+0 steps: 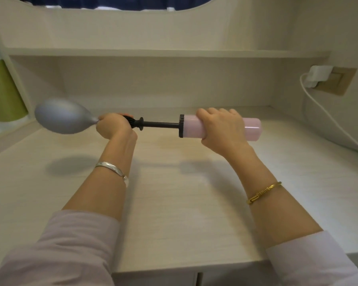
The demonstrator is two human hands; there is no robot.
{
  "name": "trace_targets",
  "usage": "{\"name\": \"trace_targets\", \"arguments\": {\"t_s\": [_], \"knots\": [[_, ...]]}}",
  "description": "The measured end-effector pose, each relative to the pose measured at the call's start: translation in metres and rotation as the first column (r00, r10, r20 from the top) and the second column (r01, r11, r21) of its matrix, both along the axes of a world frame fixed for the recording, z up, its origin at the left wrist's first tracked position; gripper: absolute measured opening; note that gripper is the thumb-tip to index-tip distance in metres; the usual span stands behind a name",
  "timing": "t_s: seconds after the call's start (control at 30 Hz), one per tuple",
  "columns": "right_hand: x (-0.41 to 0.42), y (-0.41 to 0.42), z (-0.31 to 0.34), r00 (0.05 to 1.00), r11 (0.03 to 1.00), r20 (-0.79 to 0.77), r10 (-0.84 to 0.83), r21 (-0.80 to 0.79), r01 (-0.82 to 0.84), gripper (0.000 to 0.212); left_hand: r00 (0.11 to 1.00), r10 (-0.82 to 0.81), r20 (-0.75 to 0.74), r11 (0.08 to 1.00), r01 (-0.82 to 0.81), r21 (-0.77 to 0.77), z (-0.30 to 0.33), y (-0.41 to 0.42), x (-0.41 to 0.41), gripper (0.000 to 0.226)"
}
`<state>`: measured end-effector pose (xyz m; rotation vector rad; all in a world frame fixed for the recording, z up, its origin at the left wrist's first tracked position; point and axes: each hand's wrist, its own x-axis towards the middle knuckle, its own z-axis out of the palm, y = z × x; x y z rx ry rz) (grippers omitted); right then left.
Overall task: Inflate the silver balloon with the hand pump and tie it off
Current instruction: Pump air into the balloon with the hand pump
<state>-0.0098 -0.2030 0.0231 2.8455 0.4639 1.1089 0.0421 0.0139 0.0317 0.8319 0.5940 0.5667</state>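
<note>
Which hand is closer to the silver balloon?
Left. The left hand pinches the silver balloon at its neck; the right hand grips the pink pump barrel, farther away.

Both forearms are bare, with pale lilac sleeves pushed up toward the elbows. The left sleeve [56, 250] shows loose folds at its cuff. A plain silver bangle [112, 169] circles the left wrist. A gold bracelet [264, 191] with a coiled section circles the right forearm.

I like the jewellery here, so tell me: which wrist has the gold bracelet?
The gold bracelet is on the right forearm, behind the right hand gripping the pink pump. The left forearm wears a plain silver bangle instead.
</note>
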Motion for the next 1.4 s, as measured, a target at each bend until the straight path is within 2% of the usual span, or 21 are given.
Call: {"name": "trace_targets", "arguments": {"t_s": [0.1, 0.23, 0.37, 0.63, 0.77, 0.83, 0.93, 1.1, 1.27, 1.4], "knots": [[0.002, 0.018, -0.004, 0.999, 1.000, -0.032, 0.011, -0.018, -0.012, 0.031, 0.999, -0.044, 0.021, 0.998, 0.045, -0.040, -0.007, -0.019, 0.000, 0.041], [0.004, 0.035, -0.005, 1.000, 1.000, -0.023, 0.008, 0.010, -0.008, 0.031, 0.995, 0.032, 0.098, 0.998, -0.027, -0.052, 0.000, -0.047, -0.004, 0.040], [0.001, 0.029, -0.004, 0.999, 0.999, -0.041, 0.015, 0.043, -0.014, 0.030, 0.997, 0.013, 0.075, 0.999, -0.011, -0.032, 0.002, -0.037, -0.002, 0.025], [-0.005, 0.001, -0.001, 0.999, 0.997, -0.024, -0.035, 0.063, 0.037, 0.032, 0.999, 0.023, 0.041, 1.000, -0.023, -0.001, 0.005, -0.013, 0.004, 0.019], [-0.006, 0.017, -0.003, 0.999, 0.998, -0.024, -0.031, 0.049, 0.032, 0.034, 0.997, 0.021, 0.071, 0.999, -0.018, -0.049, 0.003, -0.023, 0.000, 0.023], [-0.005, 0.030, -0.003, 1.000, 0.999, -0.025, -0.010, 0.053, 0.012, 0.034, 0.994, 0.040, 0.100, 0.999, -0.038, -0.024, 0.003, -0.034, -0.004, 0.030], [-0.005, 0.040, 0.000, 0.999, 0.999, -0.027, 0.018, 0.047, -0.017, 0.035, 0.983, 0.064, 0.170, 0.996, -0.053, -0.066, 0.003, -0.042, -0.008, 0.040], [-0.005, 0.024, 0.007, 0.999, 0.997, -0.013, 0.034, 0.072, -0.033, 0.033, 0.971, 0.081, 0.224, 0.992, -0.058, -0.109, 0.009, -0.021, -0.003, 0.040], [-0.003, -0.003, 0.011, 1.000, 0.994, 0.000, 0.000, 0.108, 0.000, 0.033, 0.974, 0.087, 0.210, 0.992, -0.066, -0.107, 0.020, 0.000, 0.001, 0.039], [-0.003, 0.000, 0.004, 1.000, 0.997, -0.005, -0.007, 0.077, 0.008, 0.033, 0.978, 0.108, 0.177, 0.992, -0.094, -0.089, 0.018, -0.005, -0.003, 0.041]]}}
